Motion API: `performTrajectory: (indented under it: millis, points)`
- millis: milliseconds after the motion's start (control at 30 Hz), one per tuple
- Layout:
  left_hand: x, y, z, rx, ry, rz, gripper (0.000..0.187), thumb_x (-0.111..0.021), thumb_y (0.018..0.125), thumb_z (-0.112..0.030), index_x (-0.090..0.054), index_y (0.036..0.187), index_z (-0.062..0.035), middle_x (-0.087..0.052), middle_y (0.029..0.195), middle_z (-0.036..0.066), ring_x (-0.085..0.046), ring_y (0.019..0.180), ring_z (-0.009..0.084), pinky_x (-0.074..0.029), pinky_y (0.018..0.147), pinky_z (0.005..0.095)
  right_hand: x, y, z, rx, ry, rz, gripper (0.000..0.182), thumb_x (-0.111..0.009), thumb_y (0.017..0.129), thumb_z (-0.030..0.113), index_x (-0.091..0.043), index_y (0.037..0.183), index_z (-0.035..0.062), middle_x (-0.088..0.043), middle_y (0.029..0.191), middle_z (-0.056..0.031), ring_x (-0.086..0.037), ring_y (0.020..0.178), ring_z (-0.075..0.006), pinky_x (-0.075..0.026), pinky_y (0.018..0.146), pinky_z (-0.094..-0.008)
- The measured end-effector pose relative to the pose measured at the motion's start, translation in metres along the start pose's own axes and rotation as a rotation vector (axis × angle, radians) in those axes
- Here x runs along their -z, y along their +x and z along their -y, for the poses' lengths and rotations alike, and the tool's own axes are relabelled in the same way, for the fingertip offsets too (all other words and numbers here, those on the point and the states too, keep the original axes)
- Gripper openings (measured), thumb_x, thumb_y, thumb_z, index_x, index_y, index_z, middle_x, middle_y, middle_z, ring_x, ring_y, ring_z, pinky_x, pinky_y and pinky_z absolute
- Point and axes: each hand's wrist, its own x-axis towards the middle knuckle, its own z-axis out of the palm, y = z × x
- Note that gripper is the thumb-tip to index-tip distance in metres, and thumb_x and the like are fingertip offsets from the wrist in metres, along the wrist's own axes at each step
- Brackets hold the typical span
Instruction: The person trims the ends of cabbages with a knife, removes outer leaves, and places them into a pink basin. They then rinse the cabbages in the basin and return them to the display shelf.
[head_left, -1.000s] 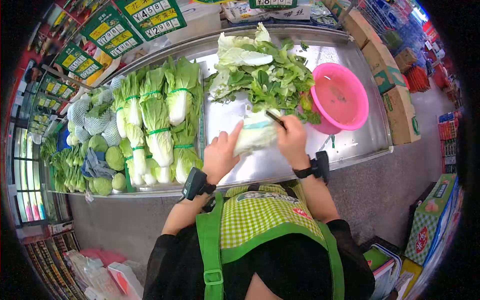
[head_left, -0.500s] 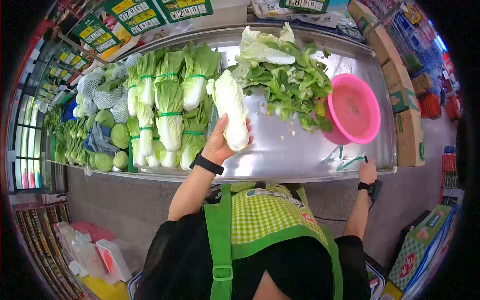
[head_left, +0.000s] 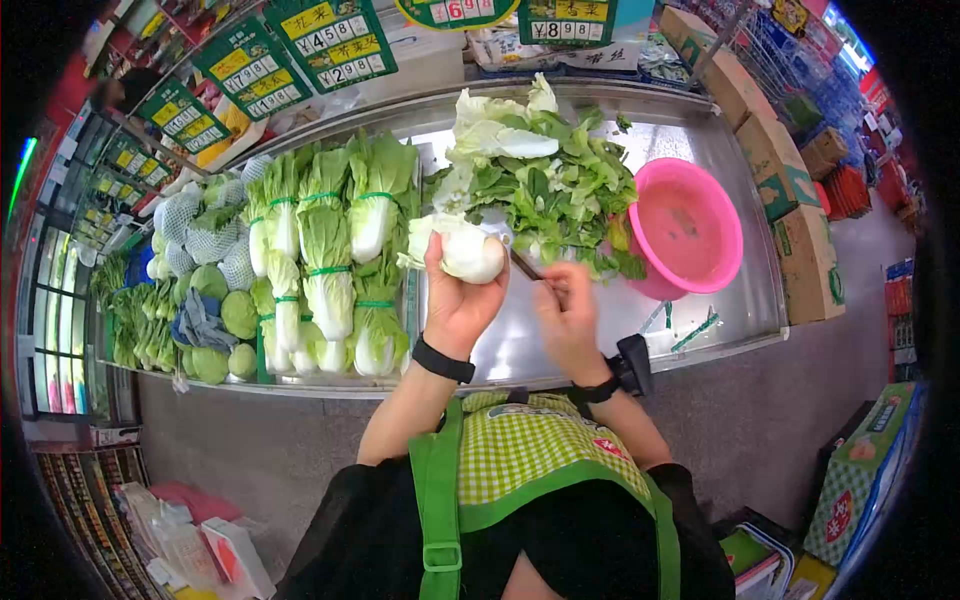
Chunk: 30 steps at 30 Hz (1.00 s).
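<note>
My left hand (head_left: 465,312) is wrapped round a pale napa cabbage (head_left: 455,248) above the metal counter (head_left: 500,350). The cabbage lies on its side, its cut base facing right. My right hand (head_left: 568,312), a little blurred, grips a small knife (head_left: 527,265) whose thin dark length points at that base. Behind both hands spreads a pile of loose green leaves (head_left: 545,195), with pale outer leaves on top at the left. Green ties (head_left: 695,332) lie on the counter to the right of my right hand.
Banded bunches of leafy cabbage (head_left: 328,300) stand left of my left hand. A pink basin (head_left: 733,215) with cloudy water sits at the right, touching the leaf pile. Round cabbages (head_left: 238,314) lie farther left. Cardboard boxes (head_left: 808,265) line the counter's right side. Price signs (head_left: 330,42) hang at the back.
My right hand has moved left from the ties to the cabbage base, bringing the small knife. My left hand has tipped the cabbage from upright to sideways.
</note>
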Motion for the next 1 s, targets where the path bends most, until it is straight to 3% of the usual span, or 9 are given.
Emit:
performTrajectory:
  millis: [133, 200, 267, 300, 400, 600, 700, 833, 1000]
  points:
    - [-0.002, -0.004, 0.008, 0.002, 0.129, 0.08, 0.041, -0.058, 0.08, -0.045, -0.056, 0.099, -0.0085, -0.058, 0.096, 0.007, -0.054, 0.091, 0.0229, -0.045, 0.087, 0.0352, -0.014, 0.004, 0.0, 0.079, -0.036, 0.075, 0.015, -0.059, 0.084, 0.009, -0.052, 0.093, 0.0004, -0.054, 0.076, -0.0055, -0.053, 0.067, -0.0096, -0.043, 0.06, -0.0228]
    - [-0.004, -0.006, 0.009, -0.097, 0.101, -0.094, 0.036, -0.062, 0.078, -0.042, -0.057, 0.097, -0.0125, -0.059, 0.095, 0.004, -0.055, 0.092, 0.02, -0.043, 0.085, 0.0342, -0.015, 0.006, -0.001, 0.104, -0.055, 0.059, 0.013, -0.06, 0.083, 0.009, -0.054, 0.091, 0.0, -0.055, 0.075, -0.0058, -0.053, 0.067, -0.0096, -0.043, 0.059, -0.0229]
    - [0.003, -0.007, 0.004, -0.084, 0.097, -0.08, 0.036, -0.062, 0.078, -0.042, -0.056, 0.098, -0.0124, -0.059, 0.096, 0.003, -0.055, 0.092, 0.0199, -0.044, 0.085, 0.0341, -0.016, 0.007, -0.001, 0.062, 0.002, 0.091, 0.011, -0.061, 0.082, 0.008, -0.057, 0.087, -0.0003, -0.055, 0.073, -0.0057, -0.052, 0.064, -0.0093, -0.043, 0.057, -0.0227]
    - [0.007, -0.006, 0.002, -0.072, 0.107, -0.08, 0.036, -0.061, 0.079, -0.042, -0.056, 0.098, -0.0123, -0.059, 0.096, 0.003, -0.055, 0.093, 0.0199, -0.044, 0.085, 0.0341, -0.018, 0.007, -0.003, 0.143, -0.005, 0.102, 0.008, -0.059, 0.084, 0.004, -0.053, 0.087, 0.0005, -0.051, 0.075, 0.0005, -0.042, 0.061, -0.0031, -0.035, 0.053, -0.0181]
    - [0.014, -0.007, -0.001, -0.07, 0.16, -0.061, 0.036, -0.06, 0.08, -0.043, -0.056, 0.099, -0.0124, -0.059, 0.097, 0.003, -0.055, 0.093, 0.0195, -0.044, 0.085, 0.0342, -0.02, 0.008, -0.003, 0.139, 0.004, 0.114, 0.006, -0.06, 0.083, 0.004, -0.054, 0.084, 0.0008, -0.051, 0.075, 0.0008, -0.041, 0.061, -0.0033, -0.035, 0.054, -0.0186]
    - [0.013, -0.01, 0.0, -0.024, 0.184, -0.004, 0.037, -0.057, 0.081, -0.043, -0.055, 0.101, -0.013, -0.059, 0.098, 0.003, -0.055, 0.093, 0.0195, -0.044, 0.086, 0.0346, -0.019, 0.012, 0.0, 0.061, 0.084, 0.094, 0.008, -0.061, 0.082, 0.008, -0.058, 0.084, 0.0004, -0.056, 0.069, -0.003, -0.05, 0.061, -0.007, -0.041, 0.054, -0.0212]
    - [0.008, -0.015, 0.0, -0.017, 0.151, -0.027, 0.036, -0.057, 0.081, -0.042, -0.055, 0.1, -0.0126, -0.06, 0.096, 0.003, -0.056, 0.092, 0.0194, -0.046, 0.084, 0.0345, 0.0, 0.024, -0.036, 0.022, -0.185, -0.036, 0.009, -0.059, 0.084, 0.007, -0.055, 0.079, 0.0006, -0.048, 0.067, 0.0018, -0.042, 0.059, -0.0043, -0.035, 0.053, -0.0193]
    - [-0.013, -0.015, 0.003, -0.052, 0.142, -0.028, 0.033, -0.058, 0.081, -0.041, -0.056, 0.098, -0.0132, -0.061, 0.092, 0.001, -0.058, 0.088, 0.019, -0.047, 0.082, 0.0338, 0.027, 0.035, -0.093, -0.067, -0.274, -0.132, 0.009, -0.057, 0.085, 0.008, -0.056, 0.08, 0.0, -0.052, 0.066, -0.0008, -0.048, 0.062, -0.0059, -0.04, 0.054, -0.0208]
    - [-0.009, -0.016, 0.007, -0.078, 0.223, -0.101, 0.032, -0.061, 0.079, -0.042, -0.056, 0.097, -0.0168, -0.06, 0.092, -0.001, -0.056, 0.09, 0.0162, -0.045, 0.081, 0.0325, -0.007, 0.012, -0.009, 0.0, 0.106, -0.017, 0.008, -0.059, 0.084, 0.007, -0.055, 0.082, 0.0004, -0.049, 0.069, 0.0029, -0.043, 0.061, -0.0027, -0.035, 0.052, -0.0183]
